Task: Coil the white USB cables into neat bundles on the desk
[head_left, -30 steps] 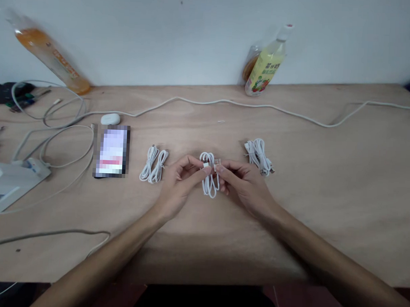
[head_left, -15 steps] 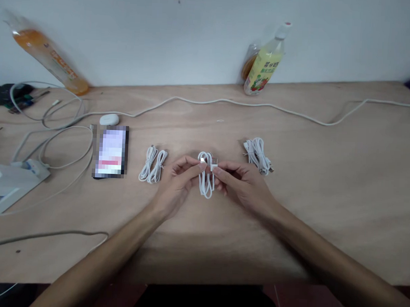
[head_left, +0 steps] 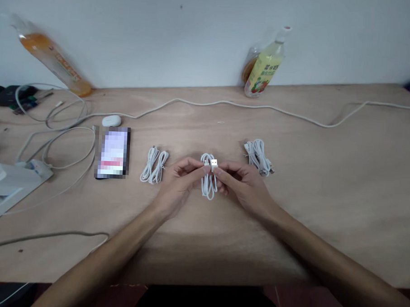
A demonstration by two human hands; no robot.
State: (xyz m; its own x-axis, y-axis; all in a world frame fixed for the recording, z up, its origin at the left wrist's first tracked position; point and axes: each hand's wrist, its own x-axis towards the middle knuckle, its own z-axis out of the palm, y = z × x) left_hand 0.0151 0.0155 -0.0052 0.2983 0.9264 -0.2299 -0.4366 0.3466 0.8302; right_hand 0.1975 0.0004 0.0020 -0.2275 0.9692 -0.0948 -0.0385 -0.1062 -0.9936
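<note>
A coiled white USB cable [head_left: 209,187] hangs between my two hands at the centre of the view. My left hand [head_left: 181,182] pinches it near a metal plug on the left side. With thumb and fingers, my right hand [head_left: 242,184] grips the white USB plug [head_left: 214,164] on the right side, its metal end pointing away from me. Left of my hands, two bundled white cables [head_left: 154,166] lie side by side on the table. Another group of bundled white cables [head_left: 259,157] rests beyond my right hand.
A phone [head_left: 113,153] and a white earbud case [head_left: 111,121] lie on the left of the wooden table [head_left: 342,186]. A long white cord [head_left: 224,102] crosses the back. An orange drink bottle [head_left: 55,65] and a yellow-labelled bottle [head_left: 266,68] lean near the wall.
The plugs in my fingers have turned slightly, so the right one's metal face shows brighter. Both hands keep their grip; the whole view has shifted a little.
</note>
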